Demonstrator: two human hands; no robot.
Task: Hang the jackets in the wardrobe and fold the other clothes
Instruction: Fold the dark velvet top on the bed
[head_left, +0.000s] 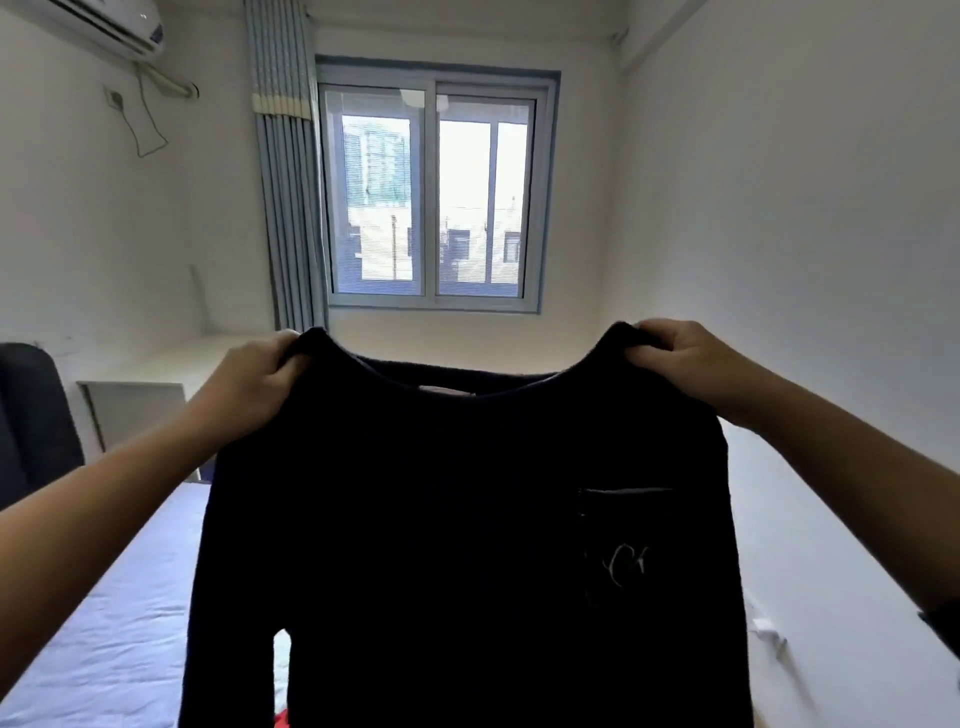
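Note:
A black long-sleeved shirt (441, 519) with a chest pocket and a small white logo hangs spread out in front of me, held up in the air by its shoulders. My left hand (254, 384) grips the left shoulder of the shirt. My right hand (691, 364) grips the right shoulder. The body of the shirt hangs down past the bottom edge of the view and hides what lies behind it. A bit of red cloth (282, 719) shows below the shirt's left sleeve.
Under the shirt is a bed with a pale blue sheet (114, 623). A dark chair (31, 415) and a white desk (150, 384) stand at the left. A window (431, 208) with a striped curtain (285, 182) is straight ahead; a white wall runs along the right.

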